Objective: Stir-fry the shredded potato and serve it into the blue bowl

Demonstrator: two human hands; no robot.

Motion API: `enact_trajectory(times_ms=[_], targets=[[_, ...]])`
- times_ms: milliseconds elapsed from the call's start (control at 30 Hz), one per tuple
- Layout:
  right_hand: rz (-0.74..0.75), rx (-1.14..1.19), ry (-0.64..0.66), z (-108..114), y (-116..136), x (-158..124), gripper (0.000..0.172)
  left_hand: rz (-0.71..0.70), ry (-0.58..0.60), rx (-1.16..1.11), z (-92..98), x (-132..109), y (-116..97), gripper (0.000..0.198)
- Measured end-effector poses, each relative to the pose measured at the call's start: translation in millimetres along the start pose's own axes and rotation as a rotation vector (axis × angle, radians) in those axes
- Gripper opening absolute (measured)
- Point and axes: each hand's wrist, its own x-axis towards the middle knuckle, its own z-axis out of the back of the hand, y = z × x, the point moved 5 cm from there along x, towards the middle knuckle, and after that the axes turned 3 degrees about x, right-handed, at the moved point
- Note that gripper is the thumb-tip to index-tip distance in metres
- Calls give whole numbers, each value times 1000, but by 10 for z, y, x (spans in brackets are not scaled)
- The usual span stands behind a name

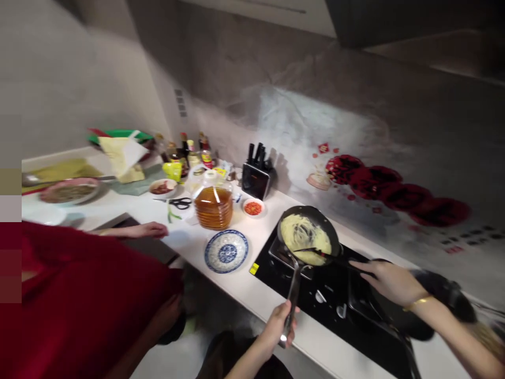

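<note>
My left hand (278, 327) is wrapped round the metal-ended handle of a dark frying pan (333, 223), which sits on the left burner of the black hob. Pale yellow egg mixture (303, 231) is spread over the pan's bottom and up its sides. My right hand (394, 281), with a gold bracelet at the wrist, grips the black handle of a spatula (327, 256). The spatula's head lies in the pan, in the yellow mixture near its front edge. Left of the hob, a blue-and-white patterned plate (226, 253) rests on the counter, apart from both hands.
A second dark pan (418, 323) stands on the right of the hob (327, 337). Behind the plate are an oil jug (213, 205), a bowl of chopped red pepper (253, 208), a knife block (255, 179) and scissors (179, 202). A person in red (87, 295) stands close on the left.
</note>
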Motion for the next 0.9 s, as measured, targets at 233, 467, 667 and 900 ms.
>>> enact_trajectory(times_ms=[233, 467, 667, 900], targets=[[-237, -193, -11, -218, 321, 587, 46, 13, 35, 24, -18, -25, -44, 70], [-116, -238, 39, -237, 111, 681, 48, 25, 28, 39, -32, -43, -68, 66], [-139, -351, 97, 45, -304, 183, 48, 11, 59, 44, -47, -47, -76, 69], [-30, -264, -60, -322, 111, 497, 51, 27, 28, 26, -37, 2, -2, 70]])
